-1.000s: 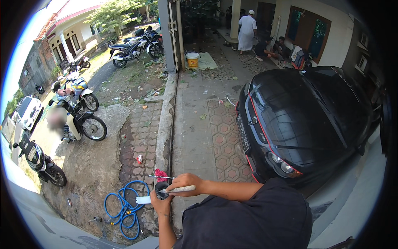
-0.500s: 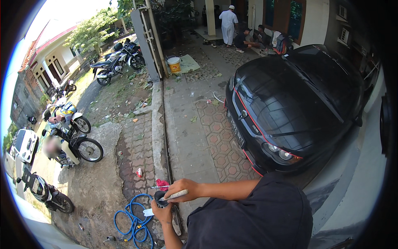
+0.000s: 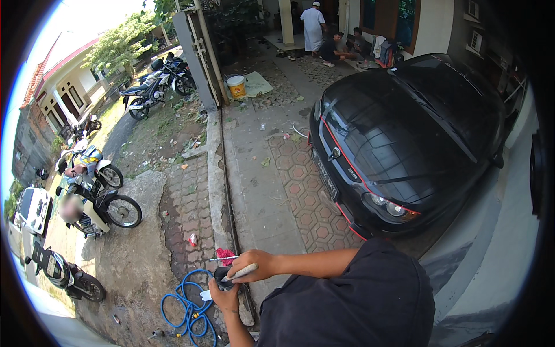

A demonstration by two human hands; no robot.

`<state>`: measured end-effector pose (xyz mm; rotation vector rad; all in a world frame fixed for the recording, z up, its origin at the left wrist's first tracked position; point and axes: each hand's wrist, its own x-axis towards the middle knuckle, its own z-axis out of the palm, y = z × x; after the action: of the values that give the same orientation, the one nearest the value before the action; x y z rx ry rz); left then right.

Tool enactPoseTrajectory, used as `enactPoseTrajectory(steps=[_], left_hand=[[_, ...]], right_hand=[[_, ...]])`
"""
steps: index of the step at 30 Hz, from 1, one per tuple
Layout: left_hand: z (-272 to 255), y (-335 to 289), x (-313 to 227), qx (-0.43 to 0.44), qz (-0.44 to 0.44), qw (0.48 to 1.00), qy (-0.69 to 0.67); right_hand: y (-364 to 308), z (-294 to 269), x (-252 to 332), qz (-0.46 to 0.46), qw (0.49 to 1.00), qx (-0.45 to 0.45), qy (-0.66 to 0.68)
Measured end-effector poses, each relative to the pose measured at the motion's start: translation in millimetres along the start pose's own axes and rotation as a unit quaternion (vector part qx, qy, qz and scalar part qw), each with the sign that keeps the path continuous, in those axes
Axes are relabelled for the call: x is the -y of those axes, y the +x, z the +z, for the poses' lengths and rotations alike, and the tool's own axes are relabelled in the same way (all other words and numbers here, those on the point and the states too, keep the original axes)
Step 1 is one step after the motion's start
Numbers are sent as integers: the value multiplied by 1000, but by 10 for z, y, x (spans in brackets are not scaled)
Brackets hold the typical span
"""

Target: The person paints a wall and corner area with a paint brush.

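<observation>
My left hand (image 3: 226, 298) is wrapped around a small black cup-like container (image 3: 221, 273), low in the view. Over it, my right hand (image 3: 252, 264) grips a tool with a thick pale handle (image 3: 245, 270); the tool's far end is hidden at the cup's mouth. A thin light stick (image 3: 222, 259) juts left from the right hand's fingers; I cannot tell how it is held. Beside my left fingers shows a flat white piece (image 3: 206, 295), its kind unclear. A crumpled pink cloth (image 3: 226, 253) lies just beyond my hands.
A coiled blue hose (image 3: 186, 309) lies on the ground at lower left. A black car (image 3: 399, 139) stands to the right. A metal gate rail (image 3: 227, 196) runs away from me. Motorbikes (image 3: 110, 208) are parked left; a bucket (image 3: 236, 87) and several people (image 3: 314, 29) are farther back.
The whole view has shifted slightly, so the car and background sit a little higher and farther left. Both hands keep nearly the same grip at the cup.
</observation>
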<state>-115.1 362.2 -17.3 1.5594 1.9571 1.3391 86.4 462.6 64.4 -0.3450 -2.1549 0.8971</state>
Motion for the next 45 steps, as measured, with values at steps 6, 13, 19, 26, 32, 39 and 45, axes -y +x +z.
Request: enactPoseTrajectory(steps=[6, 13, 19, 26, 32, 39, 45], left_hand=[[-140, -122, -133, -8, -3, 1000, 16], [-251, -367, -5, -28, -27, 997, 66], [-425, -613, 36, -75, -82, 991, 78], [-665, -837, 57, -136, -107, 979, 109], [-826, -1105, 130, -181, -151, 963, 134], [-1007, -1408, 67, -235, -187, 943, 145], [-1154, -1759, -38, -311, -221, 911, 159]], right_hand=[[91, 94, 45, 39, 997, 62, 21], [246, 252, 89, 43, 986, 158, -18], [446, 573, 147, -39, 978, 206, -6], [620, 929, 186, -119, 961, 251, 4], [709, 1179, 304, -149, 945, 288, 37], [805, 1497, 401, -192, 918, 332, 99], [868, 1851, 654, -224, 880, 401, 118]])
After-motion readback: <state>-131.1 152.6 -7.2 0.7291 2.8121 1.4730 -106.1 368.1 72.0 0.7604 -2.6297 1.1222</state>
